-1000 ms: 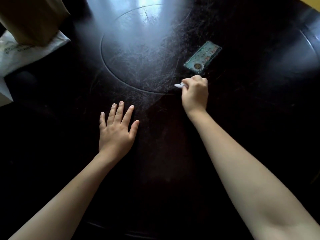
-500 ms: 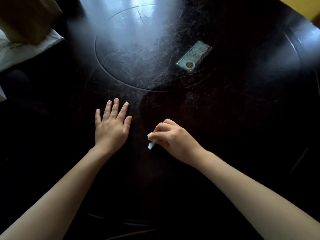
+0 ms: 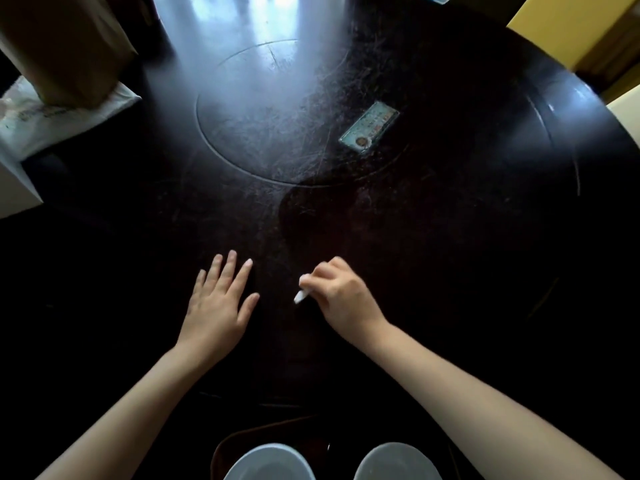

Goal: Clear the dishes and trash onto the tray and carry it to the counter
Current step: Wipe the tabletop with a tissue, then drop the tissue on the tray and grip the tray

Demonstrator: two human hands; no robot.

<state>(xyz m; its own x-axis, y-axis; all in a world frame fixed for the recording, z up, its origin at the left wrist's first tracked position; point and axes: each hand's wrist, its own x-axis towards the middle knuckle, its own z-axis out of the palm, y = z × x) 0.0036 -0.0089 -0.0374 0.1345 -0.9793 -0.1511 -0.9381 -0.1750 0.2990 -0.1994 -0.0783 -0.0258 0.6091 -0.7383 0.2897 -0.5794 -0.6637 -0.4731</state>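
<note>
My right hand is closed on a small white scrap of trash whose end sticks out to the left of my fingers, just above the dark round table. My left hand lies flat on the table with its fingers spread and holds nothing. At the bottom edge a dark tray shows its rim, with two pale bowls on it, cut off by the frame.
A greenish laminated card lies on the table's inset round panel. A brown paper bag stands on a white bag at the far left. Yellow furniture is beyond the table's far right edge.
My right hand has drawn the white scrap back from beside the card toward me. The view has tilted down, bringing the tray and bowls into sight. My left hand stays flat.
</note>
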